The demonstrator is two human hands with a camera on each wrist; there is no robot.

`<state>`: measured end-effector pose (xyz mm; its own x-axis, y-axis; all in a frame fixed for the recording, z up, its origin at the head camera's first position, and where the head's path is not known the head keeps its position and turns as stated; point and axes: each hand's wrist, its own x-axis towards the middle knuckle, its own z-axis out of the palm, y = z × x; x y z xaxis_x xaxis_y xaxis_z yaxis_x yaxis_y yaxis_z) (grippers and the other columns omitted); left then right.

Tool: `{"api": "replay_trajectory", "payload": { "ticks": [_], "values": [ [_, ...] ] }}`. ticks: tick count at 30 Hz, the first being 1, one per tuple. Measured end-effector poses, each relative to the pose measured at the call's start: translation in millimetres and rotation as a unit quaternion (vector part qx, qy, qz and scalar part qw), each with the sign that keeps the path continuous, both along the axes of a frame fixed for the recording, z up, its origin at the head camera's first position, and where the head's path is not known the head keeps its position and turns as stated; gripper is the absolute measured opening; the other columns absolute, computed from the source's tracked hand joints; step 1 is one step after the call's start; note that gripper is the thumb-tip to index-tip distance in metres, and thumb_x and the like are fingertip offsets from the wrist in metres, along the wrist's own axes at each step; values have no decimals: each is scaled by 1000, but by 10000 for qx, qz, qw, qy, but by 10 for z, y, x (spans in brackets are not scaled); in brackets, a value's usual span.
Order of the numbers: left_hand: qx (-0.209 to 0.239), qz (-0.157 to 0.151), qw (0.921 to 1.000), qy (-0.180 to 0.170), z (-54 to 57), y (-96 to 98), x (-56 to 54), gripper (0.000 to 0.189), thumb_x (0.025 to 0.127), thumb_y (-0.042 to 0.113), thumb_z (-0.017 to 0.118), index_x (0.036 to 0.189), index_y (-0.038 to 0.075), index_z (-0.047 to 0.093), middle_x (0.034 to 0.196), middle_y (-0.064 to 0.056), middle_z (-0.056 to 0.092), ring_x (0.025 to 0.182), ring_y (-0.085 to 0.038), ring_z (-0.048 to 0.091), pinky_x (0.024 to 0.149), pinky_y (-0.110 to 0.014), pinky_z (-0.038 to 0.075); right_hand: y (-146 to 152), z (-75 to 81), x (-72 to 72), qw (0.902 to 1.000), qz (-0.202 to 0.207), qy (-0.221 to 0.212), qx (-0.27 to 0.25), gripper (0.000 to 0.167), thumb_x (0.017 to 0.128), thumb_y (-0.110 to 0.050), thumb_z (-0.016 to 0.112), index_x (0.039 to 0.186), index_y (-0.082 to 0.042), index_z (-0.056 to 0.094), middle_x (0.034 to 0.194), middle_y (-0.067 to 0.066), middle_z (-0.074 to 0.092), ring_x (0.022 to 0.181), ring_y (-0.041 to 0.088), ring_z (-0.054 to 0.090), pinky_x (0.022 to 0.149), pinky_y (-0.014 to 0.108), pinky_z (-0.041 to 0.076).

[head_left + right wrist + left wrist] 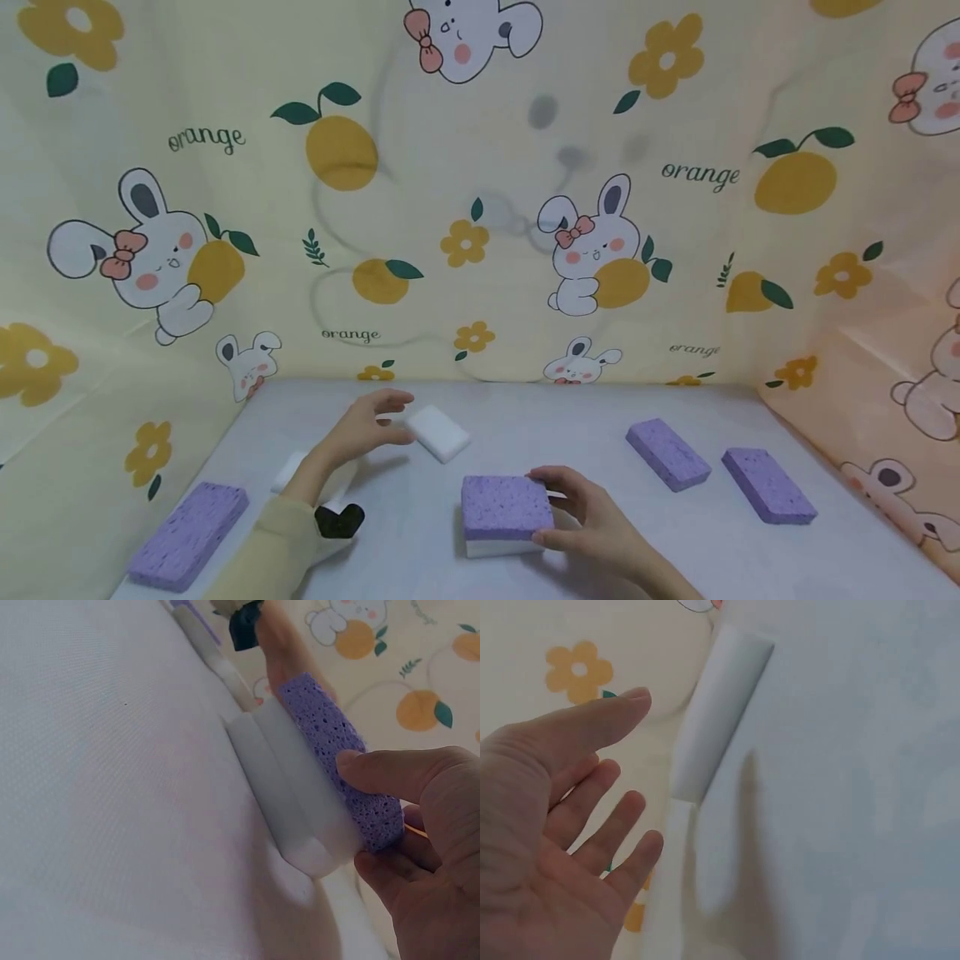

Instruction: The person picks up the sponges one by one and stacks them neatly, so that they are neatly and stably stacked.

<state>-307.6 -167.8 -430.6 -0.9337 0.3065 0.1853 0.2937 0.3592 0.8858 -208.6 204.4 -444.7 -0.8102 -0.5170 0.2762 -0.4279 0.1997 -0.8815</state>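
My right hand [592, 517] grips a purple sponge [506, 504] by its right end, thumb on the near side and fingers behind. That sponge lies flat over white sponge [502, 547]; in the right wrist view the white part [296, 787] seems to be two layers. Farther left, my left hand [363, 429] is held above the table with fingers parted and nothing in them. Just right of its fingertips lies a single white sponge [438, 433], also seen in the left wrist view as a white block [724, 712].
Two purple sponges, one [667, 454] and another [768, 486], lie on the right of the white table [570, 425]. At the left edge is another purple sponge [189, 536]. A white piece [287, 472] is partly hidden behind the left wrist. Patterned cloth [495, 292] encloses the table.
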Motion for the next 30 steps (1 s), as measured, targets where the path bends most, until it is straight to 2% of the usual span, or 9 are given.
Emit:
{"api": "replay_trajectory", "payload": {
  "ticks": [5,7,13,20,26,30],
  "values": [
    [130,-163,9993,-307,-47,4,-32,64,77,2,83,133,-6,52,138,-23,51,127,-41,48,105,-53,41,-3,0,29,9999,-57,-145,17,66,79,-14,84,134,-3,50,134,12,53,124,29,50,104,37,43],
    [75,-127,9993,-350,-67,0,-43,66,77,2,83,134,-7,50,137,-24,51,125,-41,50,103,-51,44,-5,-2,30,9999,-45,-157,13,66,79,-14,84,134,-3,50,134,12,53,125,29,50,104,37,43],
    [-247,243,9982,-495,-82,0,-59,66,75,7,86,133,0,56,134,-17,56,112,-31,61,91,-44,54,-7,-13,4,10000,17,-21,-25,67,78,-14,84,134,-2,50,134,12,53,125,29,50,105,38,43],
    [-501,42,9968,-619,-90,54,-58,69,74,7,86,135,4,55,140,-14,52,108,-27,61,85,-41,56,-5,-9,2,9999,-4,-145,-27,67,78,-13,84,134,-2,50,134,13,53,125,29,50,105,37,42],
    [-652,23,9959,-619,-130,92,-74,71,73,6,87,136,4,54,137,-10,54,100,-21,61,81,-35,56,-11,-11,2,9998,-52,-201,-30,67,78,-13,84,134,-2,50,134,13,53,125,31,50,106,38,42],
    [-636,-67,9964,-557,-140,107,-74,71,71,2,87,134,3,54,133,-11,56,94,-20,62,78,-34,57,-19,-13,6,9994,-147,-306,20,67,78,-14,85,134,-3,50,134,13,53,125,30,50,105,34,42]
  ]
}}
